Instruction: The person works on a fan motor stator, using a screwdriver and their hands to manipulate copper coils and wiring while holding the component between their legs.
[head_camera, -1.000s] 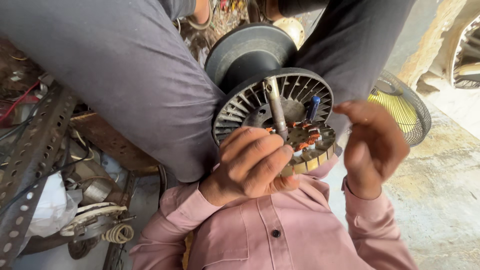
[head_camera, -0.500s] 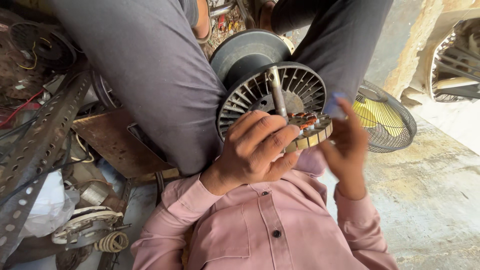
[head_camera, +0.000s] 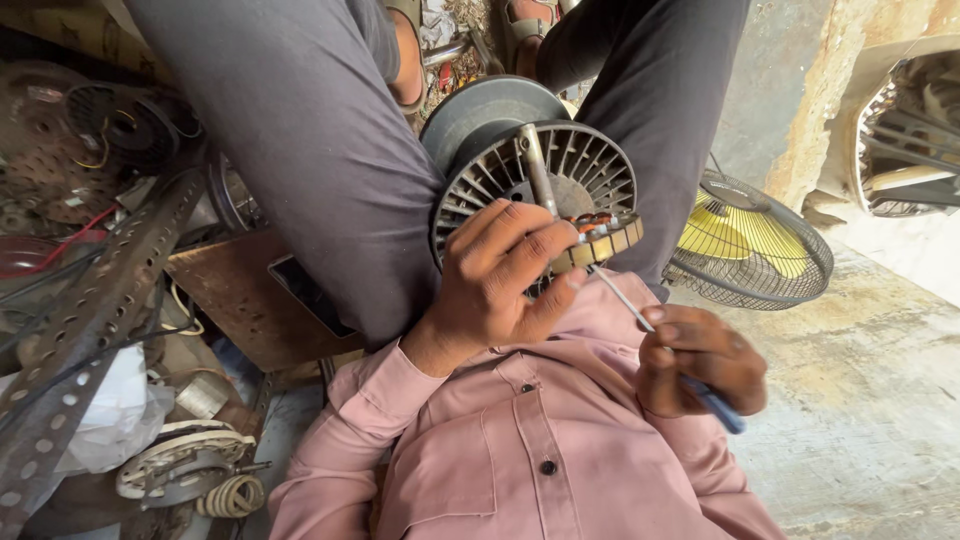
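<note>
Right hand (head_camera: 700, 362) nearest, closed around a blue-handled screwdriver (head_camera: 668, 345), tip angled up toward the winding. Left hand (head_camera: 497, 282) just beyond, fingers wrapped over the rim of the fan motor stator (head_camera: 535, 195), pinning it between the knees. Best done with the tip kept shallow and the left grip firm, easing rather than prying. No containers in view; beyond right hand, only a yellow caged fan (head_camera: 750, 245).

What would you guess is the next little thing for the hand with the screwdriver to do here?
Probably bring the screwdriver tip back onto the fan motor. The right hand holds it just off the windings, shaft aimed at them, while the left hand grips the motor's edge over the lap.
</note>
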